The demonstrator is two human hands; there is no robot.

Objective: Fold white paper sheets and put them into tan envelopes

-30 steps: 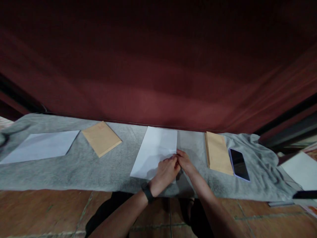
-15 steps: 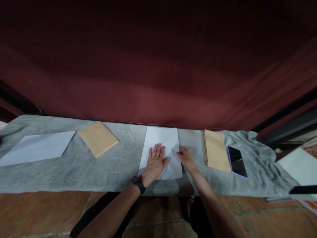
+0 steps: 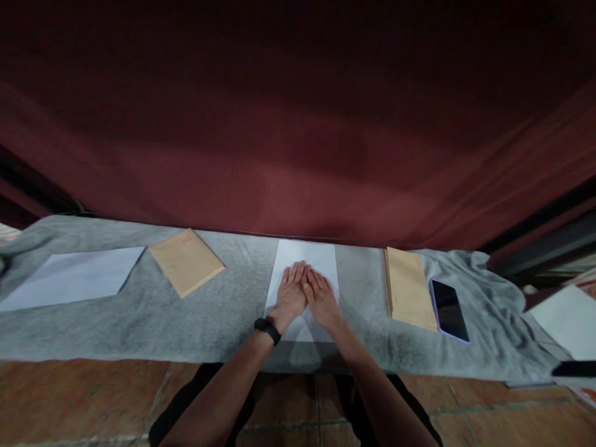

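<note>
A white sheet of paper (image 3: 305, 248) lies on the grey cloth (image 3: 246, 298), in the middle of the view. My left hand (image 3: 292, 292) rests flat on it, palm down, with a dark band round the wrist. Beside it my right hand (image 3: 323, 299) also lies flat on the paper, its fingers stretched out and its thumb side touching my left hand. Neither hand grips anything. Part of the sheet is hidden under the hands.
Left of the hands are a brown envelope (image 3: 187, 262) and more white paper (image 3: 74, 276). To the right lie stacked brown envelopes (image 3: 410, 288) and a phone (image 3: 449, 310). A dark red surface (image 3: 298, 186) stands behind the cloth.
My right hand has moved left from the sheet's right edge onto the paper and opened flat against my left hand. My left hand's thumb has drawn in.
</note>
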